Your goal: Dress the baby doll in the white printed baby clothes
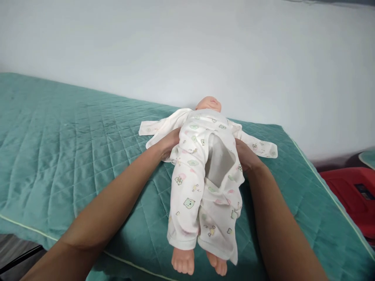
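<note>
A baby doll point(208, 103) lies on its back on the green quilted cover, head by the wall and bare feet toward me. White baby pants point(189, 195) with a bear print clothe its legs and reach high over the belly; they gape at the crotch, showing white cloth beneath. Under its torso spreads a white baby shirt point(172, 121), sleeves out to both sides. My left hand point(172, 143) is at the doll's left-side hip in view, my right hand point(243, 154) at the opposite hip. The fingers of both are hidden behind the doll and cloth.
The green quilted cover point(73, 148) has pale piping along its edges. A plain white wall point(146, 50) rises behind the bed. Beyond the right edge stands a red plastic box point(351, 191). Grey floor point(11, 249) shows at the lower left.
</note>
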The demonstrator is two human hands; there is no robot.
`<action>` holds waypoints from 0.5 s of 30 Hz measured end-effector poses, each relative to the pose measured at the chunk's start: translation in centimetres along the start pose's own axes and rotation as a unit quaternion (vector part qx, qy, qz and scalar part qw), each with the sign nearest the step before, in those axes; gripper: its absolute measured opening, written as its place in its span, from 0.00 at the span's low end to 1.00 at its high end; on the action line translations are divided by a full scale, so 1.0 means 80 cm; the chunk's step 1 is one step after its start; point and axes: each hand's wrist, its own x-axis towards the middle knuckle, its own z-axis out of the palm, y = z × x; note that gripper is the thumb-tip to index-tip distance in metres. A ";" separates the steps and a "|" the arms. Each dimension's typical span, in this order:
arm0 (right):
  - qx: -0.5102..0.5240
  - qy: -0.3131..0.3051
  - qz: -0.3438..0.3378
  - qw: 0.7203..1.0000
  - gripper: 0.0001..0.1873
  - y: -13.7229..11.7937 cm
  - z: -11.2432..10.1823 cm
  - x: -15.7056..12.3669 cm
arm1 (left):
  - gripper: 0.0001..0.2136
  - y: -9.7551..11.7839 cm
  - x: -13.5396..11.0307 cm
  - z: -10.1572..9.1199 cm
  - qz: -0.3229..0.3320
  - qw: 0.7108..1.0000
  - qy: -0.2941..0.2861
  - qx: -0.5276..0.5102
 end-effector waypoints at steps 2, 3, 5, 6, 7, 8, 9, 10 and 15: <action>0.012 0.007 -0.004 1.000 0.20 -0.002 0.004 -0.002 | 0.17 -0.002 0.001 0.001 -0.003 1.000 -0.002 -0.003; 0.019 0.008 -0.006 1.000 0.20 -0.003 0.006 -0.003 | 0.18 -0.003 0.002 0.001 -0.006 1.000 -0.008 -0.010; 0.029 0.010 -0.009 0.999 0.20 -0.004 0.007 -0.004 | 0.18 -0.005 0.003 0.003 -0.008 0.999 -0.021 -0.029; 0.033 0.013 -0.011 0.999 0.19 -0.004 0.008 -0.004 | 0.19 -0.005 0.003 0.003 -0.004 0.999 -0.023 -0.036; 0.034 0.016 -0.013 0.999 0.19 -0.004 0.008 -0.003 | 0.19 -0.005 0.003 0.004 0.002 0.999 -0.025 -0.041; 0.034 0.018 -0.016 0.999 0.19 -0.004 0.008 -0.003 | 0.18 -0.005 0.003 0.005 0.005 0.999 -0.026 -0.043; 0.031 0.018 -0.018 0.999 0.19 -0.003 0.007 -0.003 | 0.18 -0.004 0.002 0.006 0.005 0.999 -0.025 -0.042; 0.027 0.018 -0.019 0.999 0.20 -0.003 0.007 -0.003 | 0.18 -0.004 0.002 0.006 0.001 0.999 -0.024 -0.038; 0.010 0.016 -0.036 0.999 0.22 0.001 0.004 -0.002 | 0.19 -0.002 0.002 0.004 -0.017 1.000 -0.016 -0.005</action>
